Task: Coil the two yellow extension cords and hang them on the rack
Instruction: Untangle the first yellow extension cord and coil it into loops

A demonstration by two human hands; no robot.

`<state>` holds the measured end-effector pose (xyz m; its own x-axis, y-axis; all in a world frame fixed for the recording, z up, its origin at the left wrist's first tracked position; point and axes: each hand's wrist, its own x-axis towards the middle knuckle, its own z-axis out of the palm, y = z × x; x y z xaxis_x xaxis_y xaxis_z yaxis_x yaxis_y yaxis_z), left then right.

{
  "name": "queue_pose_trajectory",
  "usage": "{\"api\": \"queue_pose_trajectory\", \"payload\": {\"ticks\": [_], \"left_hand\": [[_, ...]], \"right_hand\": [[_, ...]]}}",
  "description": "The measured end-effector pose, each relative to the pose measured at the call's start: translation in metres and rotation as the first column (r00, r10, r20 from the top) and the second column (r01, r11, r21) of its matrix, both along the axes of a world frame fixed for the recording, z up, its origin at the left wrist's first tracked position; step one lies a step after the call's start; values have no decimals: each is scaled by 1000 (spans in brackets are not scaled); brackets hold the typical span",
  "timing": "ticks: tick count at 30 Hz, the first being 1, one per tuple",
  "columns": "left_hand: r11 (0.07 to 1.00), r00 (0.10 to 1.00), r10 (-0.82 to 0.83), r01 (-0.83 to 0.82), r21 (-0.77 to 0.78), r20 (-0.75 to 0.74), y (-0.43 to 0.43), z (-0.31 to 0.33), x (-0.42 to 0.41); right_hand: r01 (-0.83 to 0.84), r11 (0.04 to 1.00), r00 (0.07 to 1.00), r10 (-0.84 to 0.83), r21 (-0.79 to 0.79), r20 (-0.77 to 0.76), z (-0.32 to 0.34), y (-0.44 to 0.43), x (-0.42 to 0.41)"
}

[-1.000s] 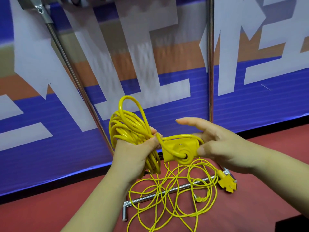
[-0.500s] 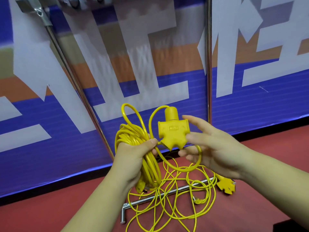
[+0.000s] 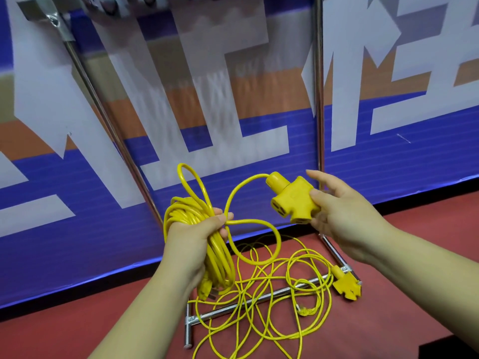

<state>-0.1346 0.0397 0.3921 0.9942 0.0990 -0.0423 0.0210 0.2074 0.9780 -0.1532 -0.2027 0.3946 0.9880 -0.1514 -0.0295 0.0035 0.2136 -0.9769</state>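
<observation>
Head view: how many cords do you count from where you stand?

Two, both yellow. One coiled cord [image 3: 186, 213] sits at eight o'clock in the frame, with the left hand [image 3: 197, 237] clenched round the bundle. The loose cord [image 3: 272, 294] lies in a tangle on the red floor [image 3: 77, 332] at six o'clock.

And the other hand?

The right hand [image 3: 344, 218] is at four o'clock. Its thumb and curled fingers pinch one socket block [image 3: 293, 200], with the forefinger held out straight above it. A single slack loop runs from that block back to the left thumb.

Just the one block?

No, two. The second block [image 3: 347, 285] rests on the floor at five o'clock, on the end of the loose cord. I also see one plug [image 3: 206, 288] hanging under the coil.

Where's the rack [image 3: 223, 310]?

Its base bars lie on the floor under the tangle. Two chrome uprights [image 3: 317, 99] rise from it, one straight up at one o'clock and one slanting away toward ten. Neither cord hangs on them. Behind it all stands a blue, orange and white banner [image 3: 388, 164].
</observation>
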Motion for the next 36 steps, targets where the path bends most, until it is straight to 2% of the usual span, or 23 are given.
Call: {"api": "queue_pose_trajectory", "payload": {"ticks": [2,4,6,8,10,14,15,16,17,18,19,20,22,24,27,28,30,32,36], "left_hand": [[999,999,36,-37,-18,-33,1,-1,2],[997,995,72,-73,-12,-64,4,-2,5],[996,991,93,-94,-6,-93,8,-5,7],[995,989,96,-97,3,-110,11,-7,9],[996,989,88,-88,-1,-118,13,-8,9],[999,991,18,-23,-38,-131,13,-3,5],[999,991,-3,-4,-49,-132,12,-1,3],[998,991,-24,15,-65,-133,11,1,2],[996,990,-44,32,-89,-130,9,3,1],[992,991,-59,45,-115,-123,7,4,1],[990,991,-72,57,-132,-115,5,4,0],[989,991,-85,71,-129,-108,3,3,-1],[990,989,-113,105,-91,-95,-3,0,-3],[988,986,-132,123,-89,-104,-8,-1,-5],[979,976,-183,169,-113,-120,-9,2,-7],[974,971,-207,194,-112,-116,-8,4,-8],[962,960,-262,251,-110,-101,-9,7,-12],[949,948,-306,298,-101,-87,-9,10,-16],[938,936,-337,326,-115,-103,-6,13,-15]], "right_hand": [[85,976,996,-83,-200,15,-11,-8,7],[135,907,991,-123,-399,55,-21,-15,15],[124,757,992,-94,-642,81,-29,-22,20],[15,561,1000,-14,-828,8,-37,-27,23],[-145,417,989,53,-897,-135,-45,-28,24],[-435,145,899,118,-889,-421,-55,-22,16],[-463,123,883,142,-878,-446,-55,-19,13],[-481,171,873,183,-860,-451,-54,-15,10],[-497,307,866,245,-812,-437,-52,-9,7],[-519,471,854,328,-713,-404,-50,-1,3],[-545,591,837,419,-595,-351,-47,9,-2],[-570,647,819,492,-506,-294,-45,19,-6],[-603,677,790,580,-422,-199,-47,37,-12],[-594,690,792,592,-413,-151,-54,49,-13],[-463,657,857,504,-595,-109,-61,54,-11],[-444,669,862,500,-596,-82,-63,55,-10],[-471,716,843,537,-516,-25,-71,58,-7],[-515,739,828,559,-434,-30,-74,60,-6],[-489,771,846,532,-408,-8,-73,58,-2]]}}
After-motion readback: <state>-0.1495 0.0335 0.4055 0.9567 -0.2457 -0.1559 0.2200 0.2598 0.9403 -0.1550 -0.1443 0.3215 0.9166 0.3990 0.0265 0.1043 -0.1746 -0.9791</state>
